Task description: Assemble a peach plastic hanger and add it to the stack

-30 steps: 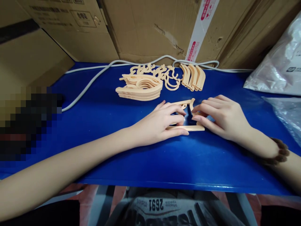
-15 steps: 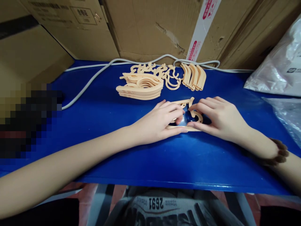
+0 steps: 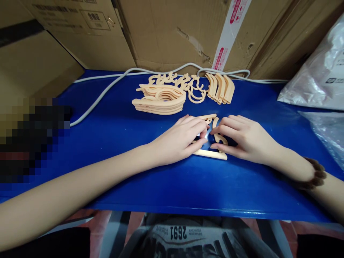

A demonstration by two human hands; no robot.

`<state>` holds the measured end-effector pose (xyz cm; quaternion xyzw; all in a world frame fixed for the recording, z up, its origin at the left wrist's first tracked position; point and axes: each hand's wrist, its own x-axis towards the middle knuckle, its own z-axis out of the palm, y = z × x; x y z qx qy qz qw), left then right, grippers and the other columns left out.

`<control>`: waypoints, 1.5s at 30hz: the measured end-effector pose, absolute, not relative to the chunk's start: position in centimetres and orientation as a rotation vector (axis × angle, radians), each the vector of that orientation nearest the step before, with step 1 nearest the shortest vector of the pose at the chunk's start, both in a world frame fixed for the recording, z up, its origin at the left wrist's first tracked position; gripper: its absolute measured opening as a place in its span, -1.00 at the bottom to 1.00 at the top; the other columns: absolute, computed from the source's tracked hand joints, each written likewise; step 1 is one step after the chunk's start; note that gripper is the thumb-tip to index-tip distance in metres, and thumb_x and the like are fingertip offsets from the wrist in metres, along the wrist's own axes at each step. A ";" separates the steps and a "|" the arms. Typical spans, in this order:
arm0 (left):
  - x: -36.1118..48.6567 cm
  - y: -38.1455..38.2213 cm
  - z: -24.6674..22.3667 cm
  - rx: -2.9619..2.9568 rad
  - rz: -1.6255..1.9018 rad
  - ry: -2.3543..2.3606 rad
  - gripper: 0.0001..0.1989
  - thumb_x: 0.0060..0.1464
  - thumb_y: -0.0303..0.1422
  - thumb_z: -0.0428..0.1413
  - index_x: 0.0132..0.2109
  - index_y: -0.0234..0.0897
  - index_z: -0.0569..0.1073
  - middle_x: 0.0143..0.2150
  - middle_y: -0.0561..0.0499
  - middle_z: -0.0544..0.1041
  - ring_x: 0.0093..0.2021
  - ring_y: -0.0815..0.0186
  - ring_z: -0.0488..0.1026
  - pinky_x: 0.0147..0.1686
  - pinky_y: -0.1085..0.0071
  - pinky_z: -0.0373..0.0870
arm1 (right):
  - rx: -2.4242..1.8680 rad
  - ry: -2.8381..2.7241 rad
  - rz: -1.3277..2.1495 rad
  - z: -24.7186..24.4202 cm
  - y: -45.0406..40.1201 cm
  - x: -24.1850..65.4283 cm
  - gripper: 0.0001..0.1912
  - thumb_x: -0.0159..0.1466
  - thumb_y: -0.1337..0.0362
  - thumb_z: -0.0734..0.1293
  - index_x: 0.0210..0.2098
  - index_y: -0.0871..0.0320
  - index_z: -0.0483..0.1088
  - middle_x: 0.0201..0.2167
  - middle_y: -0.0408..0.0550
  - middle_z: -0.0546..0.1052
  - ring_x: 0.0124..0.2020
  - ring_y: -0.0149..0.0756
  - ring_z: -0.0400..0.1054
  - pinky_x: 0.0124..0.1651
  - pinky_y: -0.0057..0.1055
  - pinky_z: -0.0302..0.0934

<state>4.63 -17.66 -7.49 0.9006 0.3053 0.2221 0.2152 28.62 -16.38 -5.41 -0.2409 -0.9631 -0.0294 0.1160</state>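
Cream plastic pieces lie between my two hands on the blue table. A straight-looking arm piece (image 3: pixel 211 154) lies nearest me, its right end free, and another bar end (image 3: pixel 211 116) shows farther back. My left hand (image 3: pixel 185 138) rests over the left part of these pieces, fingers curled and pressed together; what they grip is hidden. Fingers apart, my right hand (image 3: pixel 242 138) reaches in from the right beside a curved hook piece (image 3: pixel 215 125), thumb and fingertips near it. The fingertips partly cover this hook.
Behind my hands are a stack of cream hanger frames (image 3: pixel 158 105), several loose hooks (image 3: pixel 197 95) and curved bars (image 3: pixel 220 87). A white cable (image 3: pixel 107 86) runs along cardboard boxes (image 3: pixel 177 36). Plastic bags (image 3: pixel 317 79) lie at the right.
The near arm piece has swung toward me, and its right end now shows beyond my fingers. The hook has shifted slightly left and down. My right fingertips have moved slightly left.
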 end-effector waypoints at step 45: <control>4.7 -17.6 -7.5 2.572 0.599 0.866 -0.87 0.26 -0.56 -0.04 -0.12 -0.32 0.35 0.07 -0.13 0.44 0.13 0.11 0.32 0.16 0.17 0.25 | -0.575 -2.795 0.145 -5.4 -17.1 28.1 -0.75 0.38 0.14 0.28 -0.14 0.19 0.44 -0.25 0.02 0.48 -0.29 -0.26 0.30 -0.22 -0.34 0.19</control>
